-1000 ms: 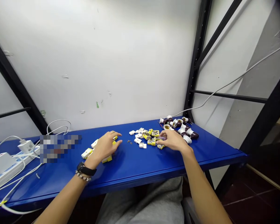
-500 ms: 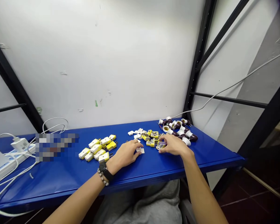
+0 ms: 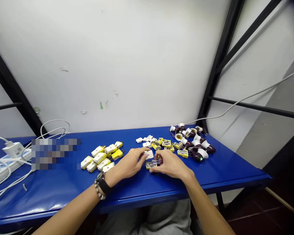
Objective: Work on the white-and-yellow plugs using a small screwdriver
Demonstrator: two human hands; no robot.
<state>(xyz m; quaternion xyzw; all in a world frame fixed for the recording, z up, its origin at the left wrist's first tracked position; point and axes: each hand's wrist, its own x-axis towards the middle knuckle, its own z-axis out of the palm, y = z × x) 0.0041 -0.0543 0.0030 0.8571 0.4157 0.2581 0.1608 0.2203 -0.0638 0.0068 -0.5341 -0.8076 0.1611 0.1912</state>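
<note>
My left hand [image 3: 129, 163], with a watch and beaded bracelet at the wrist, pinches a white plug cover [image 3: 149, 154] between thumb and fingers. Close beside it, my right hand [image 3: 172, 164] grips an open yellow plug half [image 3: 150, 165] with metal parts inside. A clear, rod-like piece [image 3: 157, 161], perhaps a screwdriver handle, also lies within the right fingers; most of it is hidden. Just beyond the hands are more open yellow plug halves [image 3: 166, 143] and loose white covers [image 3: 147, 139]. Left of my left hand sits a pile of closed white-and-yellow plugs [image 3: 99, 158].
Brown-and-white lamp holders [image 3: 196, 143] are heaped at the right rear of the blue table [image 3: 222, 169]. At the left edge stands a white power strip [image 3: 5, 173] with cables, near a blurred-out patch [image 3: 54, 155]. Black shelf posts [image 3: 218, 65] frame the white wall.
My right hand has moved left, away from the open plug halves, bringing one with it near my left hand. The left hand now holds the white cover slightly raised. The view has shifted a little.
</note>
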